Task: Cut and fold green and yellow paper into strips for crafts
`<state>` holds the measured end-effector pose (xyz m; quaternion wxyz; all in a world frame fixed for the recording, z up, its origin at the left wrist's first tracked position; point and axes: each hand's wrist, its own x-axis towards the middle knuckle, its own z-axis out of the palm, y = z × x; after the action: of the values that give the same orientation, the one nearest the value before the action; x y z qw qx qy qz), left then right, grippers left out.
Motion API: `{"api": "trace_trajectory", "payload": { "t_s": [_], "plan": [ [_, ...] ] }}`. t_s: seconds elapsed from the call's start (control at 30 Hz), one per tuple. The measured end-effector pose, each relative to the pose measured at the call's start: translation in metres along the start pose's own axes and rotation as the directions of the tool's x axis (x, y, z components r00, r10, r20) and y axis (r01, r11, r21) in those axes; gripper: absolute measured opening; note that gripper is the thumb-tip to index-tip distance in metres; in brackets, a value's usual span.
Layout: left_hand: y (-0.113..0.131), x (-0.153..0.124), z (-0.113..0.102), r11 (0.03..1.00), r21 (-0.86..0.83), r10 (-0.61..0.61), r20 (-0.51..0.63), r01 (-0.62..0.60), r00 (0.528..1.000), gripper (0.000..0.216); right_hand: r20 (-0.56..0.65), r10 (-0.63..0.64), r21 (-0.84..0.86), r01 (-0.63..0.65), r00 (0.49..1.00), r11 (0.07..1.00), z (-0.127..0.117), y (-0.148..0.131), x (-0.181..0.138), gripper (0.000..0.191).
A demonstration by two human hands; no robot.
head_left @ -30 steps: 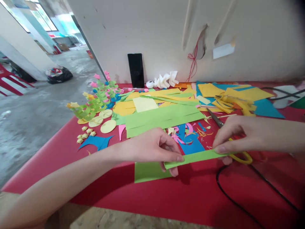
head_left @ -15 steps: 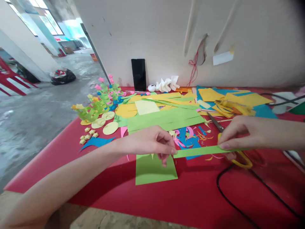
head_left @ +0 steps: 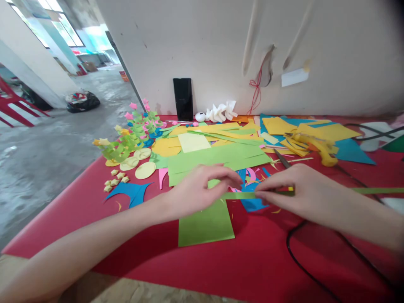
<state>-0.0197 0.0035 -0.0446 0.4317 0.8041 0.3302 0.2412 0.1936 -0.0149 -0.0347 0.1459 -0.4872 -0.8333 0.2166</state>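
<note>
Both my hands pinch one long green paper strip (head_left: 240, 195) above the red table (head_left: 252, 261). My left hand (head_left: 202, 187) grips its left end with closed fingers. My right hand (head_left: 293, 191) is closed on the strip a little to the right, and the strip's free end sticks out past my right wrist to the right edge of the view. Below my left hand a green paper rectangle (head_left: 205, 227) lies flat on the table. The scissors' blade tip (head_left: 279, 158) shows just beyond my right hand.
Green (head_left: 221, 158), yellow (head_left: 284, 124) and blue paper sheets and scraps cover the table's middle and back. Paper stars and green curls (head_left: 126, 139) sit at the left. A black phone (head_left: 183, 99) leans on the wall. A black cable (head_left: 315, 269) runs at the right.
My right hand slid left along the strip until it is close to my left hand, and the strip's free end now trails to the right. The scissors handles are now hidden.
</note>
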Motion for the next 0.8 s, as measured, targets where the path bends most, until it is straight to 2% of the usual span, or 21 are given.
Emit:
{"api": "trace_trajectory", "payload": {
  "t_s": [0.03, 0.07, 0.2, 0.37, 0.57, 0.8],
  "plan": [
    [0.003, -0.002, 0.002, 0.998, 0.060, 0.031, -0.038, -0.029, 0.999, 0.020, -0.002, -0.010, -0.004, 0.010, 1.000, 1.000, 0.004, -0.004, 0.000, 0.017],
    [0.005, -0.003, 0.004, 0.995, 0.092, 0.046, -0.029, -0.043, 0.999, 0.017, -0.010, -0.023, -0.010, 0.023, 1.000, 1.000, 0.007, -0.006, -0.001, 0.019],
    [0.006, -0.007, 0.010, 0.981, 0.190, 0.053, -0.054, -0.042, 0.997, 0.017, -0.042, -0.083, -0.055, 0.080, 0.996, 0.995, 0.016, -0.010, -0.003, 0.020],
    [0.002, -0.009, 0.014, 0.946, 0.314, 0.106, -0.067, -0.080, 0.992, 0.017, -0.098, -0.073, -0.151, 0.058, 0.992, 0.987, 0.023, -0.018, -0.007, 0.019],
    [0.003, -0.011, 0.016, 0.925, 0.371, 0.121, -0.077, -0.084, 0.990, 0.015, -0.128, -0.100, -0.214, 0.071, 0.987, 0.974, 0.028, -0.025, -0.009, 0.023],
    [0.003, -0.008, 0.011, 0.899, 0.438, 0.082, -0.125, -0.020, 0.989, 0.012, -0.226, -0.146, -0.261, 0.085, 0.963, 0.962, 0.028, -0.025, -0.011, 0.029]
  ]
}}
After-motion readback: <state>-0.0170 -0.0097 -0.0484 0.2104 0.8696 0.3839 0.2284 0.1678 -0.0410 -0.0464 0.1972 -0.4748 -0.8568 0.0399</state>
